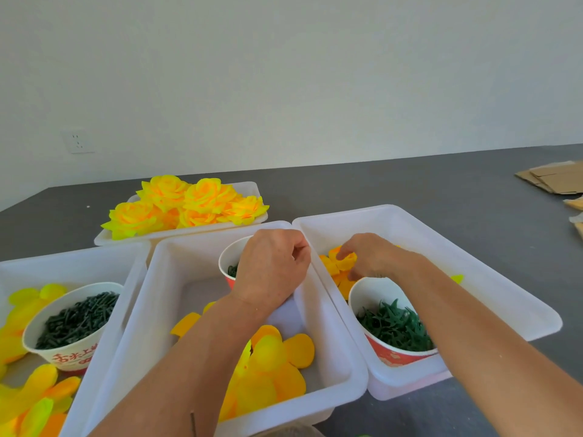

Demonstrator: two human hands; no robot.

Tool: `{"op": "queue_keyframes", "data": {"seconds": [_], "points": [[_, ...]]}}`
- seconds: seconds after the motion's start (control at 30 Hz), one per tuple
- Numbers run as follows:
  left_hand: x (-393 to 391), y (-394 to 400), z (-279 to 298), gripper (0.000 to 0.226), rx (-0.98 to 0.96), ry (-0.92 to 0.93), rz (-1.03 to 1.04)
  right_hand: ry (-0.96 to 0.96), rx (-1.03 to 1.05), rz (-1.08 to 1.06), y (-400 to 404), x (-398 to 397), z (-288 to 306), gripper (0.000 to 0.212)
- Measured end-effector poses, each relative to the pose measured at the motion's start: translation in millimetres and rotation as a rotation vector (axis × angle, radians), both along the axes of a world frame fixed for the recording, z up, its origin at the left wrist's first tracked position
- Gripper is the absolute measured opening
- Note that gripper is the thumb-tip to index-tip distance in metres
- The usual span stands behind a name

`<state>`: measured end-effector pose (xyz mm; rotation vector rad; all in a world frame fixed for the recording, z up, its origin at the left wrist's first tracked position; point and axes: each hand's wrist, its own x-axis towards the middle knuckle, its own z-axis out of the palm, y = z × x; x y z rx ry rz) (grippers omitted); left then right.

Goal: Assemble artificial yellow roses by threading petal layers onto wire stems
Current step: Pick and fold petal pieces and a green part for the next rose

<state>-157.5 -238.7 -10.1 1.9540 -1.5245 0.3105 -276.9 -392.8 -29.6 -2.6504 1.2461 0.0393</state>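
Fingers of the right hand [372, 257] pinch small yellow-orange fabric petals [339, 263] lying in the right white plastic bin [473, 279], just behind a red paper cup of green plastic calyxes [396, 326]. The left hand [273, 266] hovers curled over the middle white bin [148, 310]; whether it holds anything cannot be told. Finished yellow roses [186, 205] fill the far tray [104, 239].

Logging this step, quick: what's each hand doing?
Left hand: fingers curled over the middle bin; contents cannot be told.
Right hand: pinching a yellow petal piece.
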Motion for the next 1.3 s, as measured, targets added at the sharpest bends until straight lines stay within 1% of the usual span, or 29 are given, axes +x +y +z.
{"op": "queue_keyframes", "data": {"seconds": [0.1,0.17,0.2,0.23,0.27,0.33,0.37,0.43,0.5,0.57,0.6,0.67,0.73,0.77,0.8,0.97,1.13,1.2,1.3], "points": [[0.6,1.6,0.7,0.018,-0.007,0.009,0.015,0.058,0.063,-0.028,-3.4,7.3,-3.9,0.046],[0.9,2.4,1.3,0.018,-0.006,0.017,0.025,0.102,0.029,-0.027,-2.3,9.6,-1.3,0.036],[0.8,2.7,1.2,0.018,-0.007,0.020,0.022,0.098,0.004,-0.025,-0.6,9.7,-0.1,0.029],[0.4,2.8,1.2,0.018,-0.006,0.021,0.016,0.093,-0.011,-0.037,-1.6,10.6,-0.4,0.018],[0.0,3.0,1.1,0.019,-0.002,0.017,0.011,0.085,-0.036,-0.037,0.1,10.6,0.9,0.002],[0.2,3.2,0.6,0.019,0.008,0.013,0.005,0.067,-0.068,-0.059,1.2,12.2,-1.3,0.027],[0.7,3.3,0.5,0.019,0.011,0.013,0.005,0.055,-0.078,-0.067,0.1,12.2,-3.4,0.032],[0.8,3.6,0.8,0.019,0.012,0.015,0.008,0.023,-0.122,-0.086,-0.3,9.6,-3.5,0.030],[-0.3,2.6,1.4,0.020,0.021,0.014,0.006,-0.042,-0.163,-0.093,-1.1,4.1,0.2,0.021],[-1.0,2.2,1.2,0.021,0.036,0.013,0.005,-0.102,-0.140,-0.104,-2.2,-2.5,4.5,0.011],[-0.9,2.0,0.5,0.021,0.041,0.012,0.006,-0.137,-0.103,-0.103,-3.7,-5.6,5.8,0.010],[0.1,1.7,-0.9,0.021,0.045,0.007,0.007,-0.218,-0.005,-0.102,-4.6,-12.6,7.7,0.020],[1.4,1.9,-1.6,0.021,0.032,0.011,0.011,-0.380,0.078,-0.141,-5.1,-21.9,15.3,0.029],[1.7,1.9,-1.4,0.020,0.023,0.010,0.017,-0.436,0.087,-0.165,-7.6,-28.0,20.3,0.029],[1.7,1.7,-1.1,0.020,0.013,0.007,0.023,-0.445,0.079,-0.189,-10.6,-34.2,25.1,0.029],[1.1,1.8,-2.1,0.018,-0.014,-0.001,0.017,-0.197,0.102,-0.246,-17.6,-55.1,32.8,0.030],[1.2,2.2,-2.2,0.017,-0.028,-0.002,0.017,-0.146,0.137,-0.224,-16.8,-50.8,20.4,0.038],[2.0,2.0,-2.8,0.016,-0.033,0.004,0.011,-0.056,0.065,-0.203,-20.0,-44.8,12.7,0.039],[3.0,2.6,-3.5,0.016,-0.038,0.009,0.018,0.069,-0.118,-0.188,-26.9,-39.2,-0.7,0.022]]}}
